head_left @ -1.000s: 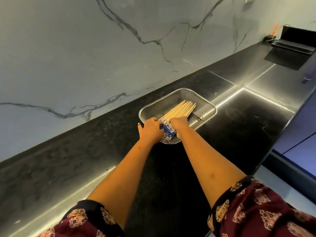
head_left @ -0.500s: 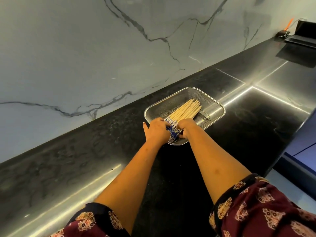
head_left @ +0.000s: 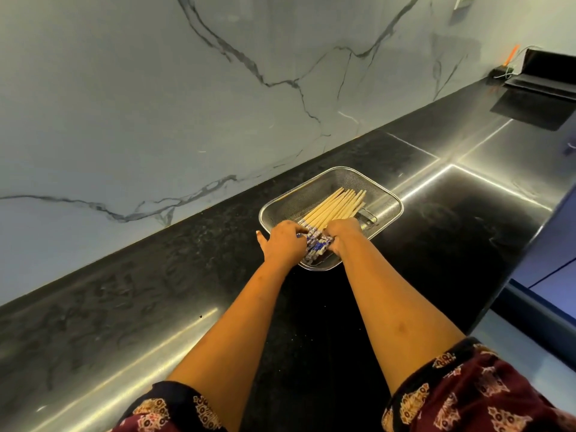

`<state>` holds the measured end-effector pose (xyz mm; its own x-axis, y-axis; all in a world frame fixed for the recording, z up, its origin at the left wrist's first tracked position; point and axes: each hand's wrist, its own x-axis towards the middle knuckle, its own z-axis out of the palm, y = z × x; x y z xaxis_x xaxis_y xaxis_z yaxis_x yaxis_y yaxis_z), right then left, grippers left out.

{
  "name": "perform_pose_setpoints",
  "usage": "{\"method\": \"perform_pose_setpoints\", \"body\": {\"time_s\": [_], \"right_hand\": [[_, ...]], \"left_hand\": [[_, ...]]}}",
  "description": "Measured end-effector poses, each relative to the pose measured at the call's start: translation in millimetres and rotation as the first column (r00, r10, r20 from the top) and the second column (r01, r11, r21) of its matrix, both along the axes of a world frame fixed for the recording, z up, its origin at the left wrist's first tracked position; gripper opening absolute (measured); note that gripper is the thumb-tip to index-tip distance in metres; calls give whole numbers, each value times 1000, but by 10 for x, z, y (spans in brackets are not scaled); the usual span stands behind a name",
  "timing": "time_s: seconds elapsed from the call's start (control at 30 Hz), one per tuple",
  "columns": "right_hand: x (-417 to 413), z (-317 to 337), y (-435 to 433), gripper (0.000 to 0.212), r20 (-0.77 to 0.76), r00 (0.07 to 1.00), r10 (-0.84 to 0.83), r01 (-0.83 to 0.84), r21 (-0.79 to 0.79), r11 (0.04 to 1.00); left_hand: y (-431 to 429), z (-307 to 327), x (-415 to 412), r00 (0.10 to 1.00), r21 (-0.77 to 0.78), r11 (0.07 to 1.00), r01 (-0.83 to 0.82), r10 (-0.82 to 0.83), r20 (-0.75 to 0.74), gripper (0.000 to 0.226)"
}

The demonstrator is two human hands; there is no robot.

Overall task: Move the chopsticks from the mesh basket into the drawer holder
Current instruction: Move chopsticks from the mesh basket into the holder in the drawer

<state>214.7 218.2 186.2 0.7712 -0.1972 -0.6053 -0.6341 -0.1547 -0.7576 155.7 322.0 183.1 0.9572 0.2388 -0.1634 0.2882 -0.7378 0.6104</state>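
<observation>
A rectangular metal mesh basket point(head_left: 386, 198) sits on the black countertop. Inside it lies a bundle of pale wooden chopsticks point(head_left: 338, 205) with blue-and-white patterned ends, tips pointing away to the right. My left hand point(head_left: 285, 240) curls over the patterned ends from the left. My right hand point(head_left: 341, 233) closes on the same ends from the right. Both hands press the bundle together at the basket's near corner. The drawer holder is not in view.
A glossy black countertop point(head_left: 452, 232) runs along a white marble wall point(head_left: 187, 104). A dark device with an orange part point(head_left: 542, 73) stands at the far right end. The counter's front edge and blue cabinets point(head_left: 554, 269) are at right.
Both hands have drawn closer together around the patterned ends, gathering the chopsticks. The bundle stays inside the basket; the view has shifted slightly.
</observation>
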Motion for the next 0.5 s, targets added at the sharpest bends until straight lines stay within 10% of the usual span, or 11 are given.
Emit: {"method": "perform_pose_setpoints", "body": {"time_s": [0.5], "right_hand": [[-68, 23, -18, 35, -22, 991, -132, 134, 228, 964]], "left_hand": [[-114, 158, -74, 996, 70, 994, 85, -83, -29, 35]]}}
